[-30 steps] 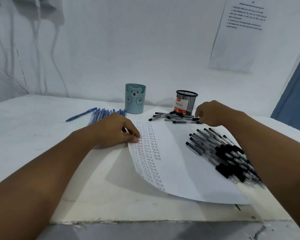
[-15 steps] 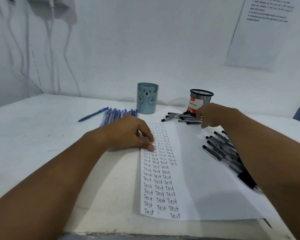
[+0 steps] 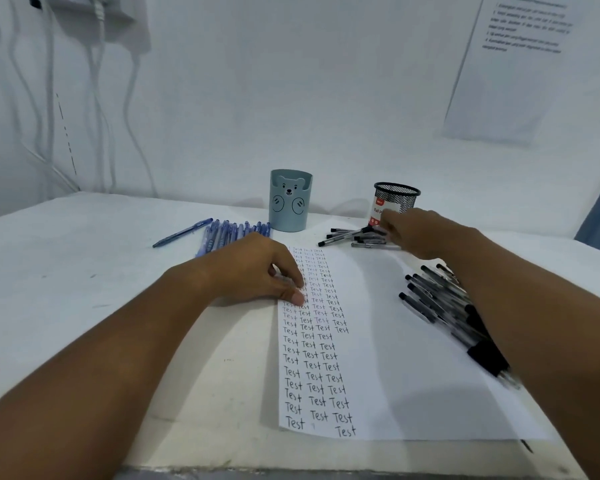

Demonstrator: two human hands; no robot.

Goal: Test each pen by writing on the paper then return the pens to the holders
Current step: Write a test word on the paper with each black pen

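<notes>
While reaching past the paper (image 3: 388,341), right hand (image 3: 416,230) at small pen cluster (image 3: 354,237) lying crosswise before mesh holder (image 3: 397,202); grip unclear. Left hand (image 3: 253,271), fingers curled, pressing paper edge, farther away.

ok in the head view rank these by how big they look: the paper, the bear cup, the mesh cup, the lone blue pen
1. paper, by far
2. bear cup
3. mesh cup, partly hidden by the right hand, so its place after the bear cup is unsure
4. lone blue pen
</notes>
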